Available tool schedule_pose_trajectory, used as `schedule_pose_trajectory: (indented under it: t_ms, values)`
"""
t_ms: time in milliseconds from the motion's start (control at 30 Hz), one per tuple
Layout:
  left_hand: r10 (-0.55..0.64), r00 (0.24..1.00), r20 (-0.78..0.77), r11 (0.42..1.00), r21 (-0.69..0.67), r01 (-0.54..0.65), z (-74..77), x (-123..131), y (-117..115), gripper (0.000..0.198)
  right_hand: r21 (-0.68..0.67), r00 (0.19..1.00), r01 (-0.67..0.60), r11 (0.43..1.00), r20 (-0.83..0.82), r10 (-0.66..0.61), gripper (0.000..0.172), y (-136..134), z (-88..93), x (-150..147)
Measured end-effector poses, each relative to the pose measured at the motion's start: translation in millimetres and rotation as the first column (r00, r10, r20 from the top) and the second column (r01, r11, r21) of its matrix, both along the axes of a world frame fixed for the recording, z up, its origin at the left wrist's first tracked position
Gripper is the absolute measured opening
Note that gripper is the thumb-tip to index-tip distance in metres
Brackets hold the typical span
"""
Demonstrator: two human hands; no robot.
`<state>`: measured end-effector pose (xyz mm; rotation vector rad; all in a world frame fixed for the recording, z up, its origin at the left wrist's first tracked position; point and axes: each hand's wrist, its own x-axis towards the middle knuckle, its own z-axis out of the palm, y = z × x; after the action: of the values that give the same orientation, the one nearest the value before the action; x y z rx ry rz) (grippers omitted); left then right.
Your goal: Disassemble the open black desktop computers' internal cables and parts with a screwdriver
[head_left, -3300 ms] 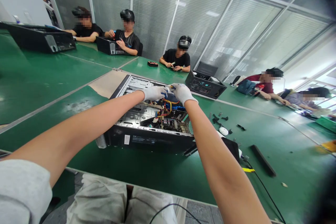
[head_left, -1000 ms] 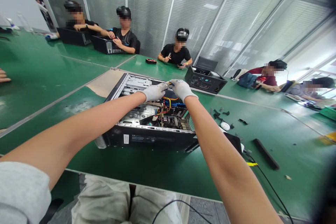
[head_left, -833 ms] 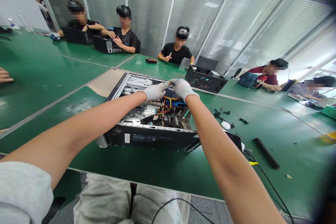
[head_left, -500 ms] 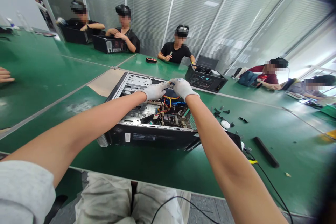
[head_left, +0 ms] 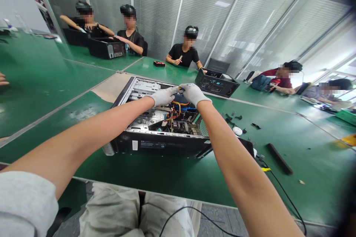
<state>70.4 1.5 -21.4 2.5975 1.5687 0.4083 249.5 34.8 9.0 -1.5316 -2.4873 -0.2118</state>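
An opened black computer case (head_left: 172, 144) lies on its side in front of me, its metal interior facing up. Over its far side, my left hand (head_left: 164, 97), in a whitish glove, is closed with its fingertips pinching a cable (head_left: 180, 88) that shows some yellow. Right against it, my right hand (head_left: 191, 92), gloved too, closes its fingers round the same cable; the exact grip is mostly hidden. Below the hands run yellow, orange and black wires (head_left: 178, 108) beside a blue slot part. A white connector (head_left: 164, 123) sits among the wires near a small fan (head_left: 159, 129).
On the green table (head_left: 155, 174), small black parts (head_left: 229, 118), a white round piece (head_left: 237, 130) and a long dark strip (head_left: 279, 158) lie to the right. Brown cardboard (head_left: 111, 87) lies behind the case. Across the table, other people sit by another case (head_left: 217, 82) and more.
My hands stay at nearly the same spot, both still closed together. At the back left, a co-worker's case has shifted left and the people's arms there have moved.
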Motion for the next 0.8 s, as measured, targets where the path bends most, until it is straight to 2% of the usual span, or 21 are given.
schedule_pose_trajectory:
  t_ms: [133, 233, 300, 567, 800]
  values:
    - [-0.004, 1.0, -0.012, 1.0, 0.005, 0.004, 2.0, 0, 0, 0.056, 0.035, 0.98, -0.043, 0.998, -0.192, 0.049, 0.031, -1, -12.5, 10]
    - [-0.014, 1.0, -0.017, 1.0, 0.012, 0.015, 3.0, 0, 0, 0.051, 0.1, 0.94, -0.027, 0.995, -0.335, 0.059, 0.03, 3, -20.8, 15]
    - [-0.01, 1.0, -0.022, 1.0, 0.012, 0.011, 3.4, 0, -1, 0.05, 0.12, 0.926, -0.015, 0.993, -0.373, 0.059, 0.029, 7, -24.2, 16]
    - [-0.009, 1.0, -0.019, 1.0, 0.016, 0.01, 4.1, 2, -2, 0.053, 0.095, 0.958, -0.048, 0.994, -0.277, 0.073, 0.028, 10, -24.9, 13]
    - [-0.006, 1.0, -0.02, 1.0, 0.0, 0.006, 4.4, 1, -2, 0.055, 0.047, 0.976, 0.007, 0.999, -0.218, 0.003, 0.033, 7, -15.2, 8]
